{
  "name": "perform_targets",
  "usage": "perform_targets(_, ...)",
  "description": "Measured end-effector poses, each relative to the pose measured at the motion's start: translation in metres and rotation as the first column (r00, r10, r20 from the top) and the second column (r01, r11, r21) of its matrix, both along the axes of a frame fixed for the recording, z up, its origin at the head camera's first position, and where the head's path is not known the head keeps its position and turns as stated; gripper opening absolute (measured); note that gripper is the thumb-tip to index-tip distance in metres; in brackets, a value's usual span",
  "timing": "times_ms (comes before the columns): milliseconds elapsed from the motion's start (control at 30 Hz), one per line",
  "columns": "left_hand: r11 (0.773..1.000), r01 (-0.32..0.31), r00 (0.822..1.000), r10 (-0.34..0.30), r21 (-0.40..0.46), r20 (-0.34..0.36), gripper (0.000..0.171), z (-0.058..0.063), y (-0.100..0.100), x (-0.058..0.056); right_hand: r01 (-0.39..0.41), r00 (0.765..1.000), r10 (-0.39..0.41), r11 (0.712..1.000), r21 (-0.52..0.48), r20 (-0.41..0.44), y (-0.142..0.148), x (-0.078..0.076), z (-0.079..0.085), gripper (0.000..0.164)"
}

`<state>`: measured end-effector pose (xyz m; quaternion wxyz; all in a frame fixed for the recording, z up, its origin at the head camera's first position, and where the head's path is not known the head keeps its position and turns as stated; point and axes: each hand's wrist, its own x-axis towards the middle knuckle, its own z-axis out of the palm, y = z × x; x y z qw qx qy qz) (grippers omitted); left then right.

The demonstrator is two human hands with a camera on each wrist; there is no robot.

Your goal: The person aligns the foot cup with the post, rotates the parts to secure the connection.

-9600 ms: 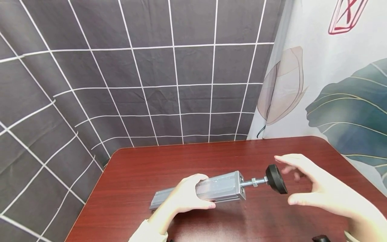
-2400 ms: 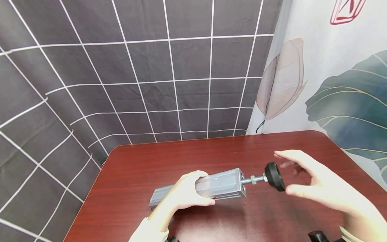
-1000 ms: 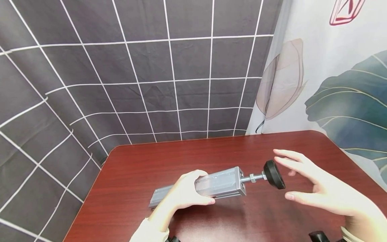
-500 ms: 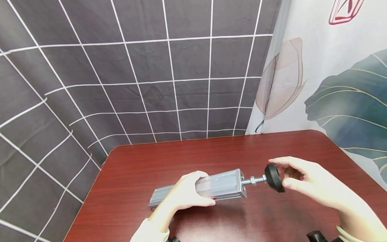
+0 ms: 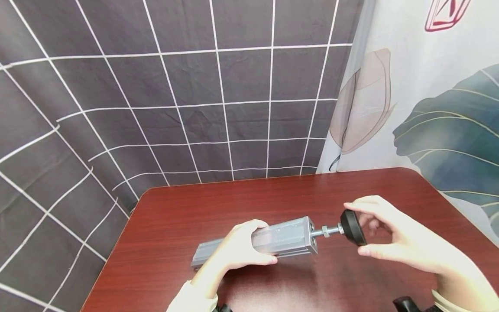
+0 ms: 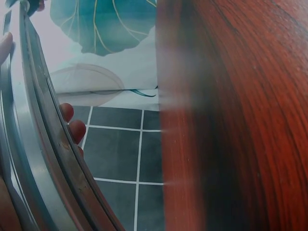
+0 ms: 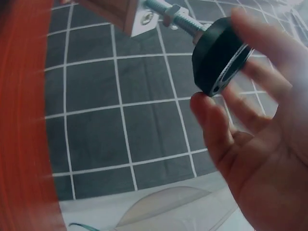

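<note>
A grey aluminium profile [image 5: 286,236] slants over the table, its right end raised. From its end plate juts a threaded rod [image 5: 331,230] with a nut, ending in a black round levelling foot [image 5: 352,227]. My left hand [image 5: 241,248] grips the profile around its middle; fingertips [image 6: 77,130] show past its far side in the left wrist view. My right hand [image 5: 401,234] pinches the levelling foot by its rim, index finger on the upper edge and thumb at the lower. In the right wrist view the foot's hollow face is turned towards the palm.
The red-brown wooden table [image 5: 187,208] lies under both hands. Behind it hangs a dark grey curtain [image 5: 249,121] with white grid lines, and a white leaf-print curtain [image 5: 374,143] at the right. A black object [image 5: 405,304] shows below the right wrist.
A second ago the right hand stood spread just right of the levelling foot; it has moved left, and its fingers are at the rim. The left hand and profile have barely moved.
</note>
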<state>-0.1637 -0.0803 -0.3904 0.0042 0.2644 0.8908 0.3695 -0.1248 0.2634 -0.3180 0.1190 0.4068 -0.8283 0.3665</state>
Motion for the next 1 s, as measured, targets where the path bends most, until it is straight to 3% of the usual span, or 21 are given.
perform_targets(100, 1.0, 0.002, 1.0, -0.002, -0.001, 0.005, 0.063, 0.0, 0.0, 0.0, 0.065, 0.99, -0.061, 0.997, -0.03, 0.13, -0.003, -0.001, -0.001, 0.067)
perform_targets(167, 1.0, 0.005, 1.0, -0.005, -0.003, 0.003, 0.063, 0.0, -0.001, 0.0, 0.072, 0.984, -0.061, 0.996, -0.06, 0.166, -0.003, -0.002, -0.003, 0.061)
perform_targets(300, 1.0, 0.005, 1.0, -0.005, -0.007, -0.004, 0.062, 0.003, -0.002, 0.0, 0.035, 0.993, -0.027, 0.997, -0.066, 0.117, 0.002, -0.002, -0.004, 0.08)
perform_targets(400, 1.0, 0.008, 1.0, -0.008, -0.008, -0.001, 0.062, 0.004, -0.002, -0.001, -0.001, 1.0, 0.003, 0.999, -0.052, 0.031, 0.008, -0.001, -0.003, 0.094)
perform_targets(533, 1.0, 0.013, 1.0, -0.013, -0.01, 0.008, 0.062, 0.005, -0.002, -0.002, -0.09, 0.994, 0.087, 0.995, -0.036, -0.07, 0.012, -0.001, -0.004, 0.085)
perform_targets(667, 1.0, 0.013, 1.0, -0.012, -0.012, 0.006, 0.062, 0.005, -0.002, -0.002, -0.107, 0.994, 0.106, 0.993, -0.047, -0.021, 0.009, -0.002, -0.004, 0.076)
perform_targets(867, 1.0, 0.008, 1.0, -0.008, -0.009, 0.009, 0.063, 0.004, -0.001, -0.002, 0.045, 0.989, -0.041, 0.999, -0.026, 0.139, 0.002, -0.002, 0.003, 0.068)
perform_targets(1000, 1.0, 0.016, 1.0, -0.016, -0.007, 0.01, 0.062, 0.003, 0.0, -0.002, 0.045, 0.997, -0.047, 0.998, 0.032, 0.068, 0.006, 0.001, 0.007, 0.083)
